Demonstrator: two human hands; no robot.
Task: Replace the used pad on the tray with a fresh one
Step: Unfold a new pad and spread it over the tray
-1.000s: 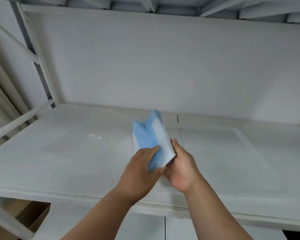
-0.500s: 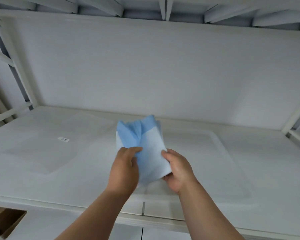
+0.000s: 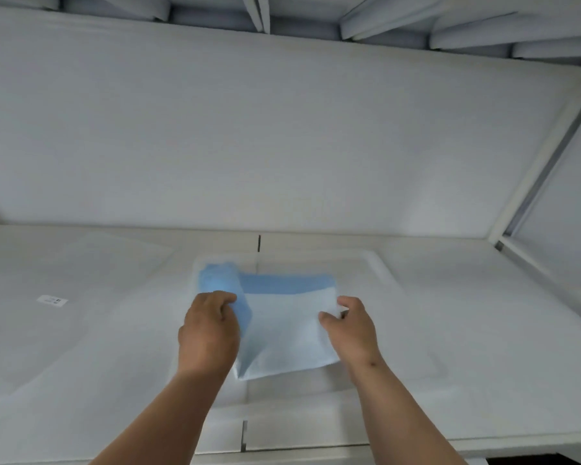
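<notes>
A blue and white pad [image 3: 285, 327], partly unfolded, is stretched between my two hands just above a shallow white tray [image 3: 383, 266] on the shelf. My left hand [image 3: 210, 330] grips the pad's left edge, where a blue fold still bunches up. My right hand [image 3: 349, 327] pinches the pad's right edge. The pad's white side faces me, with a blue band along its far edge. The tray's rounded rim shows at the far right corner; its near part is hidden by my arms and the pad.
The white shelf board [image 3: 483, 364] runs left and right, with a back wall close behind. A flat clear plastic sheet with a small label [image 3: 52, 300] lies at the left. A shelf post [image 3: 544, 169] rises at the right, and shelf beams hang overhead.
My hands have moved apart, spreading the folded pad sideways and lowering it over the tray. The view has shifted to the right along the shelf.
</notes>
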